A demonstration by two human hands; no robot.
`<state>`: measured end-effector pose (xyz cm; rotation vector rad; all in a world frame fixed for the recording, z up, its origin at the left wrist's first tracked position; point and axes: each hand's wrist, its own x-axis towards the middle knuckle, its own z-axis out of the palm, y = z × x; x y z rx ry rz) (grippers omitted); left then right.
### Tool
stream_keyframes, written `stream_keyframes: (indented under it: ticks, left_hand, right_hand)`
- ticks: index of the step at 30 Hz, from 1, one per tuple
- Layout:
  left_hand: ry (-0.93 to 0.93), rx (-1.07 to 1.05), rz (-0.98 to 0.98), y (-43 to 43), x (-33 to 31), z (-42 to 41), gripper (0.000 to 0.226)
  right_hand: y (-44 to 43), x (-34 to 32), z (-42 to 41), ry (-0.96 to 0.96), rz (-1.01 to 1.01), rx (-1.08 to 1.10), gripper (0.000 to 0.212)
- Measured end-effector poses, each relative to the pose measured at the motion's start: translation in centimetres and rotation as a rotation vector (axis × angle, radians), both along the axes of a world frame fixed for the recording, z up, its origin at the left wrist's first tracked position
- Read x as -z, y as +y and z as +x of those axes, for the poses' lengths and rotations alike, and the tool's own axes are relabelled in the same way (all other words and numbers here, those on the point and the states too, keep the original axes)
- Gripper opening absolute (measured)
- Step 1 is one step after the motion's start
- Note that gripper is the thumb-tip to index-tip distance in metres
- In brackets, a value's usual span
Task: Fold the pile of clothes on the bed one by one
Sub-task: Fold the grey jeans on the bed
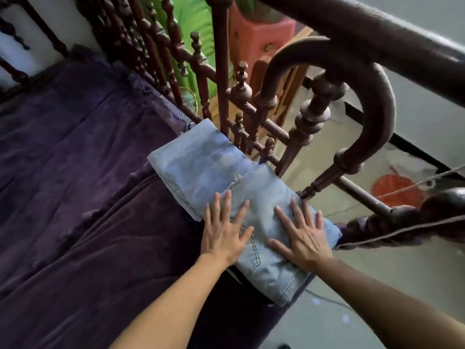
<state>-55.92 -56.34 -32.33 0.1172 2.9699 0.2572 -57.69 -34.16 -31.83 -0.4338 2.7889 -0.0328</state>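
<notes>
The bed (75,172), under a purple cover, shows no pile of clothes; any that remain lie out of view. The folded jeans (226,187) sit at its edge against the wooden railing (251,117), seemingly done. The left hand (224,235) and right hand (302,238) press flat on them, fingers (227,200) spread wide, holding nothing
</notes>
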Motion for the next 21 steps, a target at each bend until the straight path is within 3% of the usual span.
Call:
stream_keyframes:
  ticks: [4, 9, 14, 18, 21]
  left_hand:
    - [-0.192, 0.009, -0.067, 0.1, 3.7, -0.2, 0.071]
    - [-0.223, 0.002, -0.141, 0.5, 5.0, -0.1, 0.067]
    - [-0.274, -0.053, -0.144, 1.2, 1.0, 1.0, 0.064]
    - [-0.277, -0.272, -0.073, 2.5, -3.3, 6.4, 0.045]
    - [-0.283, -0.416, -0.041, 3.0, -6.1, 12.0, 0.030]
  right_hand:
    - [0.5, 3.6, 0.2, 0.017, -0.002, 0.002, 0.087]
    - [0.4, 5.7, 0.5, 0.008, 0.032, -0.013, 0.086]
    - [0.3, 3.0, 0.0, -0.126, 0.076, -0.036, 0.087]
    - [0.0, -0.4, -0.3, -0.229, 0.141, -0.072, 0.084]
    - [-0.8, -3.8, 0.4, -0.127, 0.158, -0.211, 0.058]
